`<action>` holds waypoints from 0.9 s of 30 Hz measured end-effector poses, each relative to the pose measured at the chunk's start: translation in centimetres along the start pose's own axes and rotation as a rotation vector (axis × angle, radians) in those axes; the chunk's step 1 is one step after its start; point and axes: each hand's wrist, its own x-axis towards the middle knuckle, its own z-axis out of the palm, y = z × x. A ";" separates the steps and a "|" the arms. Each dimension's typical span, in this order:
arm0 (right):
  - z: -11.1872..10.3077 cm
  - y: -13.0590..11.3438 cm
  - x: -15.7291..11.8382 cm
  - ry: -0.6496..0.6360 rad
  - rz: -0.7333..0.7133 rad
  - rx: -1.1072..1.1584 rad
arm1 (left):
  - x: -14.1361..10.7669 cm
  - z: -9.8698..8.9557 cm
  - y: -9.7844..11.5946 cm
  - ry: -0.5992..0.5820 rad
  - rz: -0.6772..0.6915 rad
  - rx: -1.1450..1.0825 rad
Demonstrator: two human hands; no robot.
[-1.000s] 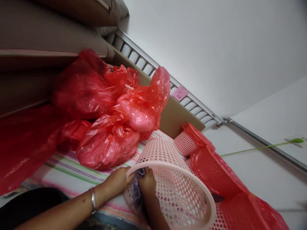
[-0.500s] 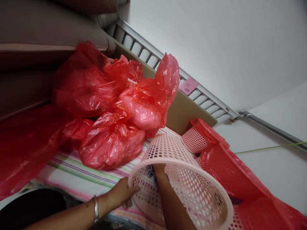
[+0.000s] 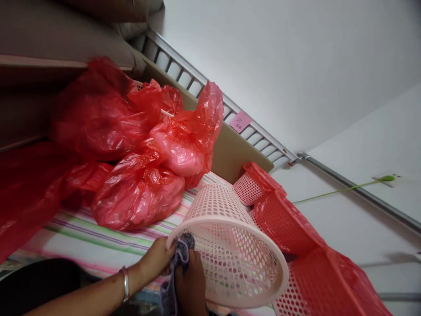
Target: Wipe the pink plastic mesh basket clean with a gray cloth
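A pink perforated plastic basket (image 3: 226, 219) lies tilted on a striped sheet, its mouth facing me. My left hand (image 3: 159, 259), with a silver bangle at the wrist, grips the basket's rim on the left side. Just inside that rim my right hand (image 3: 192, 281) is closed around a dark grey-purple cloth (image 3: 180, 254). Part of the cloth presses against the rim beside my left fingers, and the rest hangs down below.
Several bulging red plastic bags (image 3: 141, 193) lie to the left and behind the basket. On the right, more pink baskets (image 3: 248, 188) stand in a row, partly covered with red plastic (image 3: 289, 224). A slatted metal rail (image 3: 184, 79) with a pink note (image 3: 240, 121) runs along the wall.
My right hand has drawn back from deep inside the basket to its left rim with the cloth. The view has shifted, so the surroundings appear further left.
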 end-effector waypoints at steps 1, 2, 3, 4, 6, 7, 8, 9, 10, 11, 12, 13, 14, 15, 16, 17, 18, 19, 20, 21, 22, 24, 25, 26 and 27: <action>-0.2 -0.3 0.1 -0.005 0.007 0.017 | 0.1 -0.3 0.3 0.008 0.014 0.027; -0.4 -0.7 0.4 -0.013 0.019 0.034 | 0.2 -0.7 0.6 0.023 0.033 0.063; -0.6 -1.1 1.0 -0.019 0.025 0.052 | 0.2 -1.2 1.1 0.046 0.060 0.111; -0.7 -1.6 1.7 -0.016 0.025 0.072 | 0.3 -1.8 1.8 0.074 0.095 0.169; -0.6 -2.5 3.2 -0.005 0.018 0.098 | 0.3 -3.3 3.1 0.127 0.163 0.296; -0.4 -2.8 4.1 -0.002 0.010 0.101 | 0.4 -4.0 3.8 0.147 0.182 0.356; -0.1 -3.0 4.9 0.003 -0.002 0.096 | 0.4 -4.6 4.4 0.160 0.188 0.403; 0.2 -3.1 5.9 0.008 -0.014 0.081 | 0.4 -5.2 4.9 0.170 0.183 0.438; 0.5 -3.1 7.0 0.014 -0.020 0.053 | 0.5 -5.6 5.3 0.178 0.175 0.467; 0.7 -2.9 8.2 0.020 -0.018 0.021 | 0.6 -5.9 5.5 0.187 0.166 0.491; 0.9 -2.6 9.5 0.024 -0.007 -0.012 | 0.6 -6.0 5.7 0.193 0.159 0.510; 1.1 -2.2 10.9 0.025 0.014 -0.039 | 0.7 -6.1 5.7 0.196 0.156 0.521; 1.2 -1.7 12.3 0.022 0.036 -0.059 | 0.7 -6.0 5.7 0.197 0.157 0.527; 1.2 -1.1 13.8 0.016 0.054 -0.070 | 0.8 -6.0 5.6 0.195 0.161 0.528; 1.3 -0.6 15.1 0.009 0.067 -0.073 | 0.8 -5.9 5.5 0.189 0.165 0.529; 1.4 -0.1 16.3 0.002 0.075 -0.072 | 0.9 -5.8 5.4 0.181 0.169 0.530; 1.4 0.3 17.4 -0.006 0.082 -0.073 | 0.9 -5.7 5.3 0.174 0.169 0.532; 1.5 0.7 18.2 -0.012 0.087 -0.073 | 1.0 -5.7 5.2 0.169 0.168 0.535; 1.6 0.9 18.8 -0.018 0.090 -0.074 | 1.0 -5.7 5.2 0.166 0.167 0.536; 1.7 1.1 19.3 -0.025 0.092 -0.075 | 1.1 -5.8 5.1 0.167 0.167 0.535; 1.8 1.3 19.5 -0.033 0.094 -0.076 | 1.2 -5.8 5.1 0.171 0.169 0.532; 1.9 1.4 19.8 -0.048 0.096 -0.079 | 1.3 -5.9 4.9 0.178 0.175 0.523; 1.8 1.5 19.8 -0.055 0.096 -0.081 | 1.3 -5.9 4.8 0.182 0.176 0.519; 1.7 1.5 19.7 -0.061 0.095 -0.083 | 1.3 -5.8 4.8 0.187 0.177 0.517; 1.5 1.5 19.6 -0.065 0.094 -0.086 | 1.3 -5.8 4.7 0.193 0.178 0.516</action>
